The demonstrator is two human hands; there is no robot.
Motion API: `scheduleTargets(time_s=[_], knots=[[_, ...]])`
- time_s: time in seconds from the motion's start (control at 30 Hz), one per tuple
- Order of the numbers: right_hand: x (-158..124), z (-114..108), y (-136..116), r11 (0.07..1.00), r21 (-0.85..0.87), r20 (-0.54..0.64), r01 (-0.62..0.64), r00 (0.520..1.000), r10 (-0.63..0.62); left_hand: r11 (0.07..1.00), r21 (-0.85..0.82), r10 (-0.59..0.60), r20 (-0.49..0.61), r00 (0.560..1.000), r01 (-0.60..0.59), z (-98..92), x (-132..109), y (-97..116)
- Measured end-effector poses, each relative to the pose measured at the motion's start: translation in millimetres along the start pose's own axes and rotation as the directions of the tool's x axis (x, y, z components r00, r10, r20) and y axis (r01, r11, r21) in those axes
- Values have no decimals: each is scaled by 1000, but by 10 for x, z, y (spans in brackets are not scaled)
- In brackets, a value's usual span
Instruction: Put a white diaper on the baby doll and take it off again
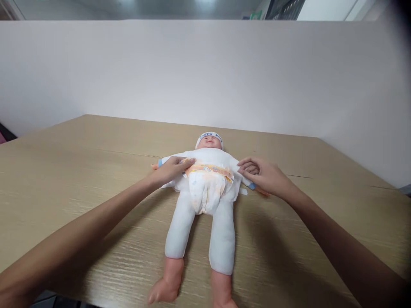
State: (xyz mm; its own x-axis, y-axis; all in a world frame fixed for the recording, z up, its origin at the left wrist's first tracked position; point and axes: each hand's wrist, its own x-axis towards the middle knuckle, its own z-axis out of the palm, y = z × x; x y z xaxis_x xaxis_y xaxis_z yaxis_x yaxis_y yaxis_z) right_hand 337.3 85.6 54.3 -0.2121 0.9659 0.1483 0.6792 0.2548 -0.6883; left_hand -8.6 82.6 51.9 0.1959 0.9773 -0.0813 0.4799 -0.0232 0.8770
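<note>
On a big table (pixel 96 149), a doll (pixel 210 155) lies on its back, likely so its tummy is easy to reach. A diaper (pixel 207 188) wraps its middle. The left hand (pixel 171 170) pinches the top edge, maybe keeping it snug; the right hand (pixel 263 174) curls beside the other end, and I can't tell if it's holding anything.

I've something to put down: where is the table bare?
Bare table lies between the left forearm and the wall, also between the right forearm and the doll's legs. Crowded: at the diaper, between left hand and right hand.
</note>
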Motion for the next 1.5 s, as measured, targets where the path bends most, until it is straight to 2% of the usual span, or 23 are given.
scheduleTargets(time_s=[0.07, 0.13, 0.23, 0.33, 0.43, 0.5, 0.57, 0.73, 0.93, 1.03, 1.1, 1.2, 1.33, 1.5], knots=[[-135, 70, 94, 986, -162, -180, 42, 981, -71, 985, 159, 80, -66, 995, -68, 20, 20, 5], [-326, 173, 175, 962, -266, -253, 68, 958, -137, 929, 319, 244, -142, 959, -189, 55, 45, -8], [-591, 328, 262, 938, -334, -233, 90, 957, -175, 770, 526, 528, -207, 824, -362, 155, 57, 48], [-707, 437, 306, 929, -359, -172, 84, 973, -155, 610, 606, 704, -117, 701, -511, 321, 30, 271], [-694, 503, 322, 925, -376, -168, 50, 978, -122, 477, 567, 761, 117, 639, -672, 525, 26, 532], [-667, 530, 337, 926, -377, -184, 19, 978, -95, 436, 555, 722, 254, 644, -708, 648, 63, 627], [-651, 547, 369, 934, -356, -193, -20, 980, -53, 438, 571, 661, 319, 679, -695, 736, 122, 636], [-647, 520, 482, 950, -277, -174, -144, 980, 98, 492, 614, 580, 297, 758, -617, 789, 233, 513], [-614, 428, 442, 916, -295, 13, -274, 957, 290, 540, 600, 560, 267, 784, -590, 779, 256, 481], [-604, 408, 385, 944, -249, 106, -216, 963, 248, 562, 590, 549, 258, 795, -580, 790, 253, 478], [-594, 360, 353, 975, -153, 145, -163, 972, 185, 558, 597, 547, 258, 797, -576, 794, 249, 475], [-555, 218, 296, 990, 1, 147, -139, 980, 138, 558, 601, 546, 252, 799, -572, 799, 245, 471], [-436, 66, 134, 991, 81, 169, -105, 982, 90, 561, 588, 565, 242, 789, -582, 810, 256, 458], [-224, 145, -143, 990, 122, 212, -64, 977, 37, 550, 597, 579, 231, 782, -584, 823, 276, 435]])
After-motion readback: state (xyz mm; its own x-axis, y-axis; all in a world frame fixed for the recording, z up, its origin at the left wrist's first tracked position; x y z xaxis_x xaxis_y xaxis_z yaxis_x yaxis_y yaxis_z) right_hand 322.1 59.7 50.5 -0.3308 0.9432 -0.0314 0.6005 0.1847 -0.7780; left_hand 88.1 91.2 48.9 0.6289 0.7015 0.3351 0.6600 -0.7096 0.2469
